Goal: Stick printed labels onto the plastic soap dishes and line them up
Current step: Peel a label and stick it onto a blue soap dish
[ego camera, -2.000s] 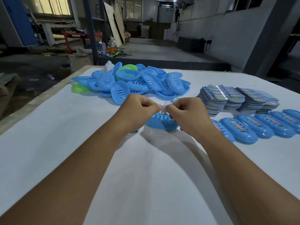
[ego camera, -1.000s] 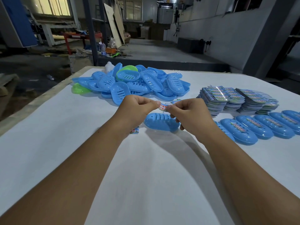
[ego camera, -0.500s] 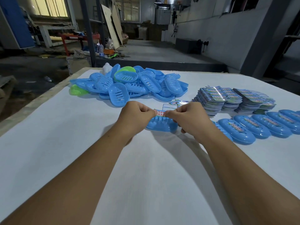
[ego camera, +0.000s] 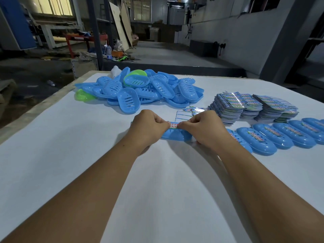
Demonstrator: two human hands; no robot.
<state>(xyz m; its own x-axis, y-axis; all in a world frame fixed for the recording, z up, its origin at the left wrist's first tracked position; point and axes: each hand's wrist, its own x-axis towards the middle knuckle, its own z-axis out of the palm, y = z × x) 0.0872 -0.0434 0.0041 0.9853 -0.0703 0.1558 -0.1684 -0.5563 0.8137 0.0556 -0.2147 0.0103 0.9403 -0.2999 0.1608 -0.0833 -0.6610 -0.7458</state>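
A blue soap dish (ego camera: 176, 135) lies upside down on the white table (ego camera: 87, 155) at the centre. Across its top lies a printed label (ego camera: 174, 125) with red characters. My left hand (ego camera: 148, 127) pinches the label's left end and my right hand (ego camera: 204, 128) pinches its right end, both resting on the dish. The dish's ends are hidden under my hands. To the right stands a row of labelled blue dishes (ego camera: 273, 135). A heap of unlabelled blue dishes (ego camera: 140, 92) sits at the back.
Stacks of printed label sheets (ego camera: 252, 106) stand at the right rear. A peeled backing sheet (ego camera: 182, 114) lies just behind my hands. Green dishes (ego camera: 83, 97) sit in the heap's left side. The table's left edge (ego camera: 35, 111) drops to the workshop floor.
My hands came down from above the dish with the label stretched between them. The label now lies on the dish's top.
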